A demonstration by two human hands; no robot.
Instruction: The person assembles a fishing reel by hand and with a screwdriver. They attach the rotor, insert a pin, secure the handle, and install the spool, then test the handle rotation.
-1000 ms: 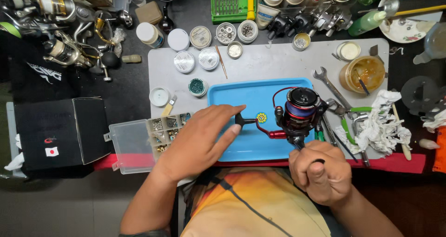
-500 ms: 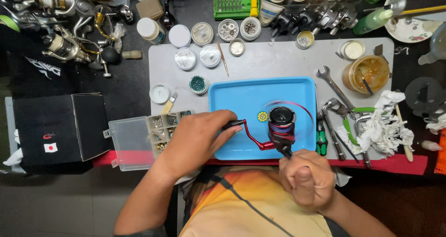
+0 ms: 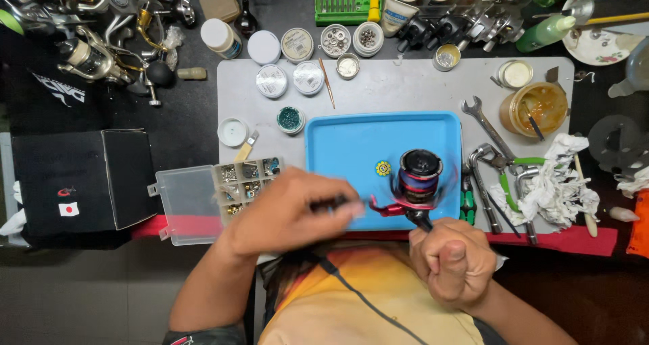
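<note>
Shifted slightly since half a second ago: left hand (image 3: 291, 213) now blurred with motion, fingers closed around the dark knob of the red crank handle (image 3: 387, 208), same spot as before. Right hand (image 3: 451, 260) clenched in a fist about the stem of the black-and-red spinning fishing reel (image 3: 419, 177), held upright over the near edge of the shallow blue plastic tray (image 3: 351, 149); reel head blurred too. Small yellow flower-shaped part (image 3: 383, 168) lying on the tray just beside the reel.

Underneath, a pale grey mat (image 3: 405, 88) spread across a black table (image 3: 182, 115), red strip along the near edge. Towards the far edge, round white-lidded tubs (image 3: 272, 81) in a loose row and a green slotted rack (image 3: 343, 0). Towards the right edge, a silver open-ended spanner (image 3: 483, 118), a jar of amber grease (image 3: 535, 107) and crumpled white rags (image 3: 558, 183). Near the left edge, a black cardboard box (image 3: 81, 179); next to it a clear plastic compartment case (image 3: 216, 196) with lid open. Far left corner crowded with other metal fishing reels (image 3: 88, 54).
</note>
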